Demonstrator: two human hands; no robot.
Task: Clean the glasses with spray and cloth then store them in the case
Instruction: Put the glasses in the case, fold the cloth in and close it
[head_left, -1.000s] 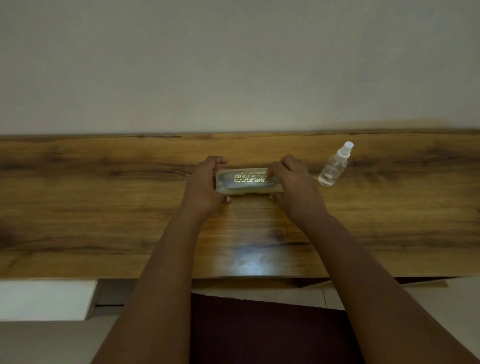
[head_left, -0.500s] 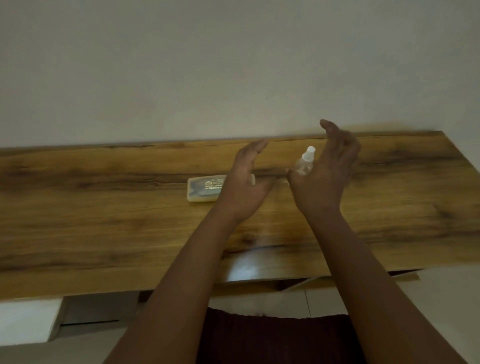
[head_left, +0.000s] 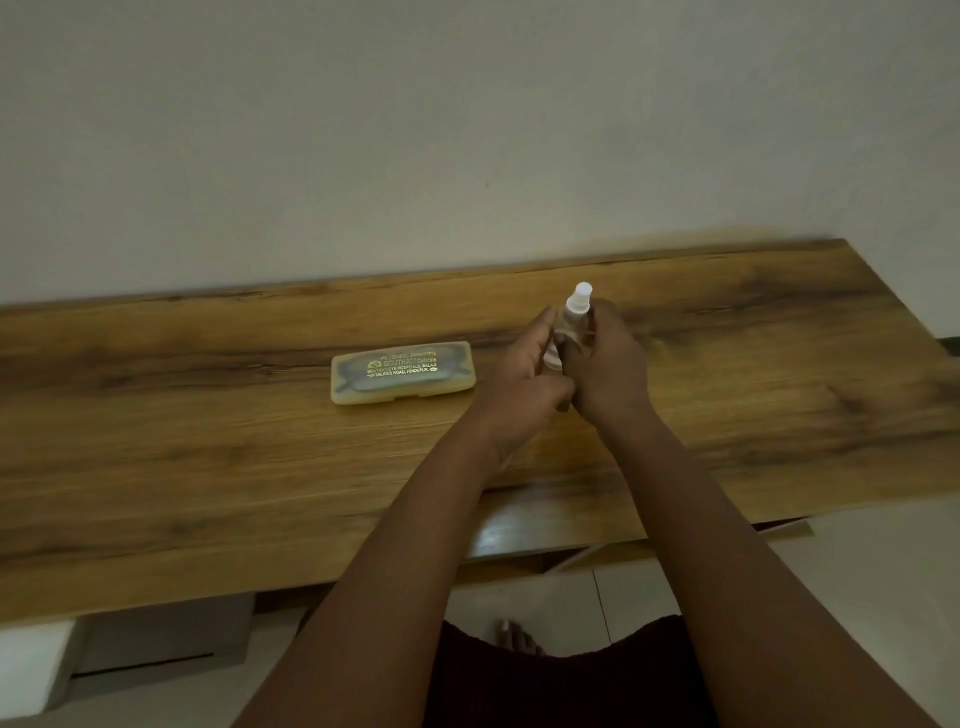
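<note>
A wooden table (head_left: 208, 467) spans the frame — a closed translucent glasses case (head_left: 402, 372) lies flat near its centre.

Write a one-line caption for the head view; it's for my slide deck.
Both hands, left and right, hold a spray bottle above a wooden table, closed glasses case alongside.
</note>
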